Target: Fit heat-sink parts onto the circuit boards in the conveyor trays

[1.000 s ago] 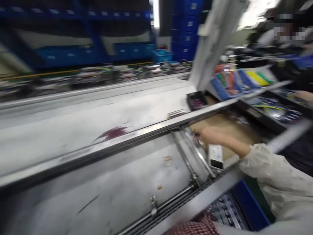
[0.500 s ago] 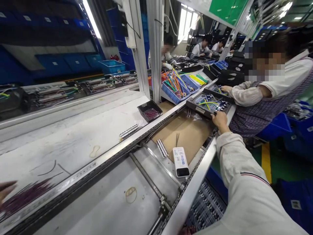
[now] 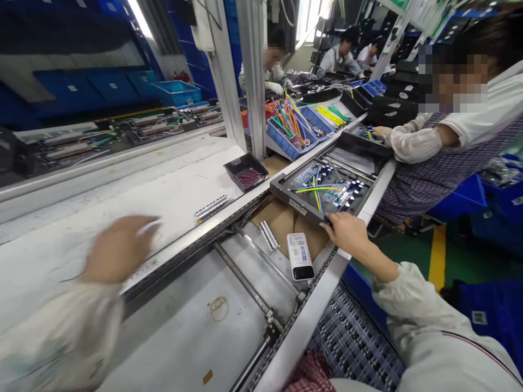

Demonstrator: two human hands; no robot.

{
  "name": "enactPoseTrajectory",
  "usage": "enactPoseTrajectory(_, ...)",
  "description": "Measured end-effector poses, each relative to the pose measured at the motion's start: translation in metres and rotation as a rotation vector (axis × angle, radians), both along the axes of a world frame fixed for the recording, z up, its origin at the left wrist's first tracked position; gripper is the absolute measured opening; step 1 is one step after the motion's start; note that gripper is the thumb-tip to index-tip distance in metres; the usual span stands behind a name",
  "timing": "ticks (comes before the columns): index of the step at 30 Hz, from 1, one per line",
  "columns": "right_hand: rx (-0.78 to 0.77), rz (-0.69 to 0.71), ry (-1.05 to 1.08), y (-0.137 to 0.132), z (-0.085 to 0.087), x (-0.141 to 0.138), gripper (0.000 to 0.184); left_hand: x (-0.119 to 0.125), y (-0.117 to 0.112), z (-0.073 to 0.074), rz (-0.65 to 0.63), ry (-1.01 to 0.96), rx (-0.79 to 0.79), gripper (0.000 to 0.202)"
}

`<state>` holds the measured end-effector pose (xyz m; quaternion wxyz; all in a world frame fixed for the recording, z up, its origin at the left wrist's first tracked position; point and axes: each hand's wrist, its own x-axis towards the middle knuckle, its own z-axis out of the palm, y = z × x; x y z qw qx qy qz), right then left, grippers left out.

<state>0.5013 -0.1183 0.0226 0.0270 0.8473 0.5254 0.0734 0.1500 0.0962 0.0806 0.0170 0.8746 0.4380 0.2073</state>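
Observation:
My right hand (image 3: 346, 231) grips the near edge of a black tray (image 3: 302, 198) holding circuit boards and yellow, blue and green wires. My left hand (image 3: 118, 247) is motion-blurred above the white belt (image 3: 171, 209), and a thin pale item may lie in its fingers. A small black tray (image 3: 247, 171) of dark red wires stands at the belt's far side. Metal strips (image 3: 211, 207) lie on the rail. A white power bank (image 3: 299, 256) rests on the metal frame near my right hand.
Under the large tray lies a cardboard sheet (image 3: 278, 220). A chain-edged rail (image 3: 286, 310) runs in front of me. Beyond stands a blue crate of coloured wires (image 3: 290, 130). A co-worker's hand (image 3: 379, 132) works on another tray at right, and blue bins stand on the floor.
The large black tray has moved nearer and swung toward me under my right hand. My left hand has come in from the left edge over the belt.

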Motion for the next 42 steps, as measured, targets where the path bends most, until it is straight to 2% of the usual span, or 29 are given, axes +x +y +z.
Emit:
enactPoseTrajectory(2, 0.013, 0.044, 0.004, -0.006, -0.001, -0.019, 0.033, 0.042, -0.008, -0.010, -0.202, 0.021, -0.030, 0.030)
enactPoseTrajectory(4, 0.035, 0.060, 0.008, -0.009, -0.003, -0.028, 0.032, 0.100, -0.014, -0.023, -0.397, 0.052, -0.062, 0.024)
enactPoseTrajectory(7, 0.077, 0.059, 0.019, -0.007, -0.010, -0.027, 0.032, 0.182, -0.024, -0.041, -0.564, 0.069, -0.065, 0.028)
enactPoseTrajectory(9, 0.109, 0.056, 0.027, -0.005, -0.017, -0.023, 0.035, 0.218, -0.033, -0.051, -0.652, 0.081, -0.046, 0.030)
enactPoseTrajectory(11, 0.142, 0.053, 0.028, -0.004, -0.025, -0.020, 0.038, 0.236, -0.043, -0.061, -0.748, 0.104, -0.023, 0.031)
enactPoseTrajectory(13, 0.177, 0.059, 0.026, -0.004, -0.031, -0.016, 0.041, 0.242, -0.049, -0.071, -0.808, 0.133, -0.008, 0.029)
enactPoseTrajectory(15, 0.213, 0.071, 0.024, -0.004, -0.036, -0.014, 0.042, 0.241, -0.049, -0.079, -0.816, 0.151, 0.001, 0.026)
enactPoseTrajectory(19, 0.281, 0.099, 0.026, -0.005, -0.042, -0.008, 0.043, 0.235, -0.033, -0.088, -0.859, 0.173, 0.038, 0.031)
enactPoseTrajectory(21, 0.312, 0.109, 0.026, -0.005, -0.044, -0.007, 0.044, 0.234, -0.025, -0.089, -0.904, 0.196, 0.067, 0.032)
enactPoseTrajectory(23, 0.341, 0.115, 0.023, -0.005, -0.046, -0.006, 0.044, 0.236, -0.020, -0.090, -0.934, 0.221, 0.095, 0.025)
enactPoseTrajectory(28, 0.405, 0.124, 0.012, -0.006, -0.051, -0.006, 0.046, 0.241, -0.016, -0.089, -0.988, 0.277, 0.137, 0.018)
enactPoseTrajectory(37, 0.471, 0.126, -0.012, 0.001, -0.050, 0.018, 0.049, 0.269, -0.010, -0.088, -0.997, 0.305, 0.170, 0.022)
enactPoseTrajectory(42, 0.491, 0.126, -0.019, 0.003, -0.051, 0.021, 0.052, 0.273, -0.007, -0.089, -1.011, 0.306, 0.168, 0.021)
